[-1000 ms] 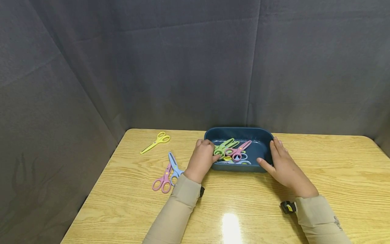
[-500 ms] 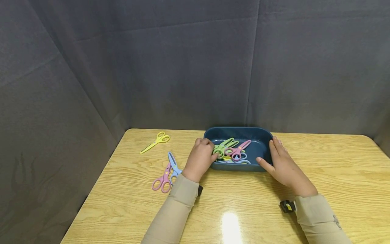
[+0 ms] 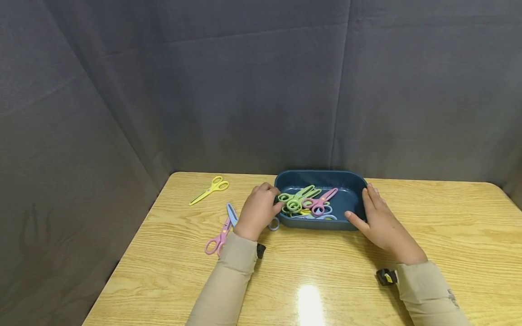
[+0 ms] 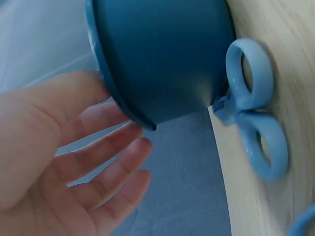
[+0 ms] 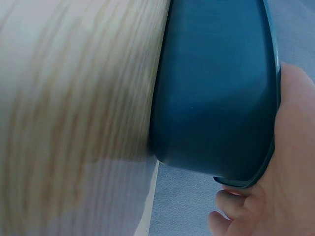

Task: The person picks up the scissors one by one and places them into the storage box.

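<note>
- My left hand [image 3: 256,210], loose-fingered, holds nothing by the glossy dark-blue oblong plastic tray [image 3: 318,224]; my right hand [image 3: 385,226], fingers straight, rests against its opposite end.
- On the woodgrain table [image 3: 342,271], the tray looks light, stiff, slick; grip its end rims.
- Inside, pale-green hard-plastic scissors [image 3: 299,198]: probably light; pinch their round loops.

Blue bin [image 3: 318,224] stands upright, scissors [image 3: 322,199] piled inside (count unclear).
</note>
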### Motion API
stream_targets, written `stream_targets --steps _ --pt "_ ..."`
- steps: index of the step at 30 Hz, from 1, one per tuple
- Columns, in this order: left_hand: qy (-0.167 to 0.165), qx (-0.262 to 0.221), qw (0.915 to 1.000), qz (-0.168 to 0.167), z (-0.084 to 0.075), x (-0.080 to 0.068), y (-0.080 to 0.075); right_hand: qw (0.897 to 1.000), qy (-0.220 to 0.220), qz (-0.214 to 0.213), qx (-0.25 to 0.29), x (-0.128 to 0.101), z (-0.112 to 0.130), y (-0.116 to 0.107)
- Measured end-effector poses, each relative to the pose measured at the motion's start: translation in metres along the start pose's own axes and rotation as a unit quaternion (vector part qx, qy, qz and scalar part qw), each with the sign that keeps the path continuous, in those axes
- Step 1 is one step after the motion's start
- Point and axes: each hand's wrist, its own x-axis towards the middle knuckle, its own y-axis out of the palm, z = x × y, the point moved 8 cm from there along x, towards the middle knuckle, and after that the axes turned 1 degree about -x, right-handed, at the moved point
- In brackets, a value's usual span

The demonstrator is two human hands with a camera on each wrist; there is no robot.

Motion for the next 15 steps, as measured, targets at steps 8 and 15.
stream_targets --steps 8,15 --pt "-0.033 -0.006 0.9994 0.008 0.019 -0.001 -0.009 1.0 0.004 0.003 0.004 0.0 0.0 0.0" --pt "-0.068 -0.025 0.9973 -0.013 0.046 -0.006 -0.022 1.0 0.007 0.007 0.007 0.0 0.0 0.0"
